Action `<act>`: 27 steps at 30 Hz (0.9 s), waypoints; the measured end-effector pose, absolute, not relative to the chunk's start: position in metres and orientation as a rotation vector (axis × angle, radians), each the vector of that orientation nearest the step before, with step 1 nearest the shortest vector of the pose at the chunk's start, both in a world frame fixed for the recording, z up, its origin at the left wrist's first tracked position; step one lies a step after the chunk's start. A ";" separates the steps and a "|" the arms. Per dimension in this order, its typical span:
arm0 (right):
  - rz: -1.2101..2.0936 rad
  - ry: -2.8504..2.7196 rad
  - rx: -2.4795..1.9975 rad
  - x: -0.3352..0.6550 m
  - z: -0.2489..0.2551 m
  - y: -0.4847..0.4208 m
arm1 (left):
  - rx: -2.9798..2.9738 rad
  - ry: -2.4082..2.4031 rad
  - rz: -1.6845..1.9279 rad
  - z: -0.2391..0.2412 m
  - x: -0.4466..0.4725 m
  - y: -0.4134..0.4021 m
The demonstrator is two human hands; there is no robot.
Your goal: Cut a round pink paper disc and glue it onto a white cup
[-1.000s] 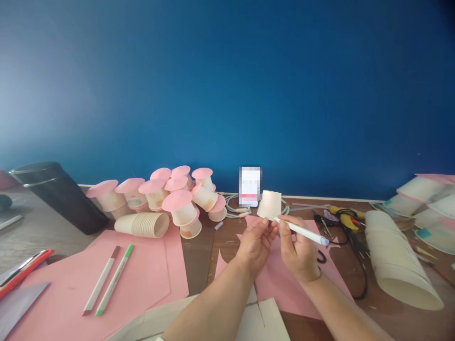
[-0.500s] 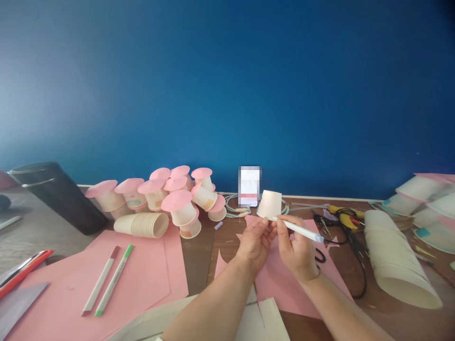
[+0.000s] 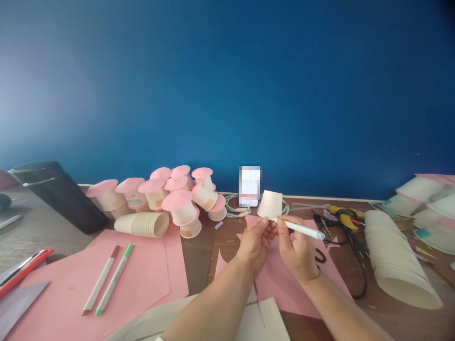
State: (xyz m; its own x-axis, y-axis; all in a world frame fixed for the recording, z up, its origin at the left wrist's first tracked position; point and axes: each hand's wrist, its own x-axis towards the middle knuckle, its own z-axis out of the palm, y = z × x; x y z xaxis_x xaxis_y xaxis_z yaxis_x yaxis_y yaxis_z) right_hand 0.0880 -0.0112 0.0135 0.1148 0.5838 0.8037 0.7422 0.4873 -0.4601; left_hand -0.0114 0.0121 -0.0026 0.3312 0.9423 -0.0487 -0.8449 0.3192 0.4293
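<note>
My left hand is closed on the lower edge of a white paper cup, which is held upside down above the table. A white marker with a pale blue end is pinched in my right hand, and its tip is at the cup's lower rim. Whether the tip touches the cup I cannot tell. Behind the cup, a phone with a blurred screen leans at the blue wall. Pink paper lies beneath both hands.
Paper cups with pink discs cluster left of centre, beside a nested cup stack and a black tumbler. Two markers lie on pink sheets. A red cutter sits far left. Right are a yellow tool and a long cup stack.
Almost nothing differs. The marker in my right hand has shifted very slightly at the cup's rim, while both hands stay in place.
</note>
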 end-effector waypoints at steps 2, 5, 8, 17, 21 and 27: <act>-0.165 -1.569 -1.182 0.088 0.014 -0.011 | 0.356 0.318 1.205 -0.003 -0.011 0.012; -0.188 -1.542 -1.190 0.088 0.014 -0.011 | 0.351 0.334 1.200 -0.002 -0.011 0.013; -0.190 -1.515 -1.205 0.088 0.014 -0.011 | 0.340 0.352 1.191 -0.002 -0.012 0.013; -0.179 -1.520 -1.185 0.088 0.014 -0.011 | 0.318 0.348 1.192 0.001 -0.013 0.012; -0.178 -1.547 -1.180 0.088 0.014 -0.012 | 0.306 0.353 1.196 0.002 -0.013 0.011; -0.171 -1.474 -1.189 0.089 0.013 -0.011 | 0.284 0.371 1.191 0.001 -0.015 0.011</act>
